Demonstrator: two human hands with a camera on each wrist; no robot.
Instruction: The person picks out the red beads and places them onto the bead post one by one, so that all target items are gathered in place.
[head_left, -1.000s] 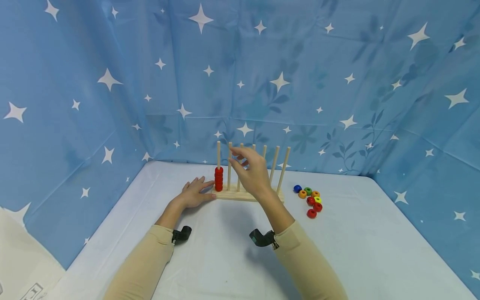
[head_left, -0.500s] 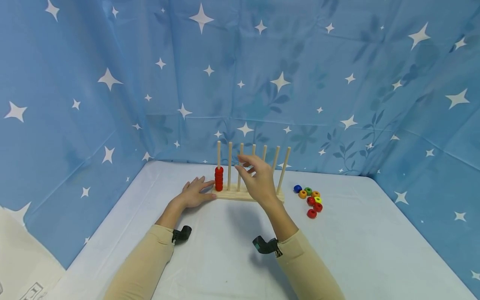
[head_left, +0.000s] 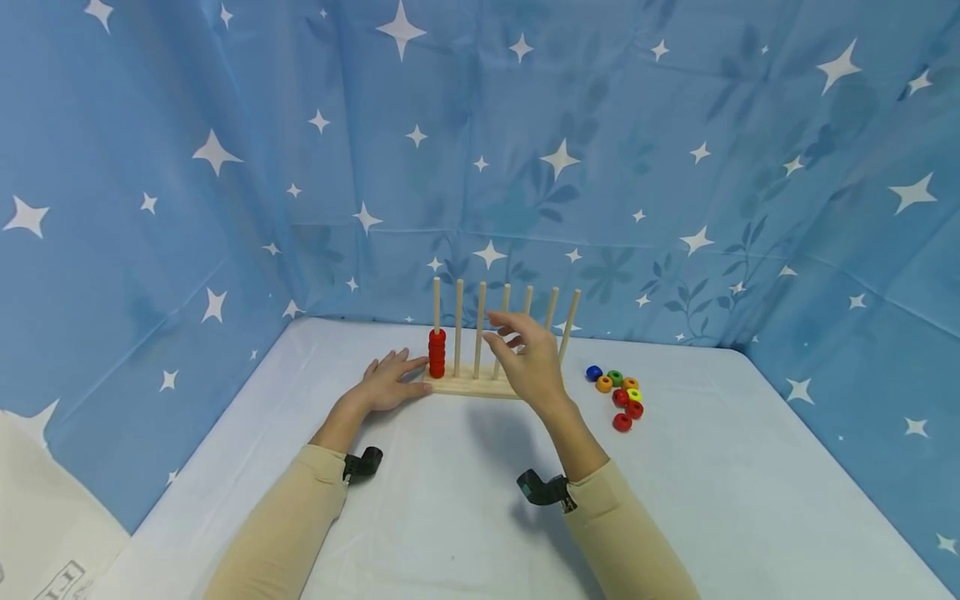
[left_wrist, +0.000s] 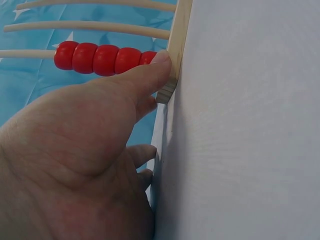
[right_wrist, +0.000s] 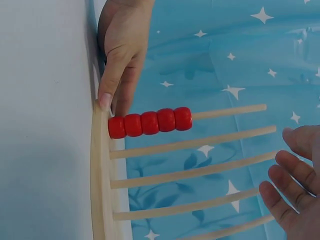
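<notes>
A wooden bead abacus (head_left: 472, 385) stands at the back of the table, with several upright pegs. Red beads (head_left: 437, 354) are stacked on its leftmost peg. My left hand (head_left: 388, 383) holds the left end of the base, thumb on the front and index finger at the back; the other fingers spread beside it. The thumb shows against the base in the left wrist view, close to the red beads (left_wrist: 105, 60). My right hand (head_left: 534, 358) hovers in front of the middle pegs, thumb and fingers apart, with nothing between them in the right wrist view.
Right of the abacus lie loose beads: a blue bead (head_left: 594, 373), a green bead (head_left: 615, 378), orange beads (head_left: 604, 384), a yellow bead (head_left: 634, 395) and red beads (head_left: 622, 422). A blue star-patterned curtain (head_left: 480, 200) hangs close behind the white table (head_left: 450, 517).
My right hand has moved right and slightly down, from the second peg to in front of the middle pegs. The left hand stays at the abacus base; the beads have not moved.
</notes>
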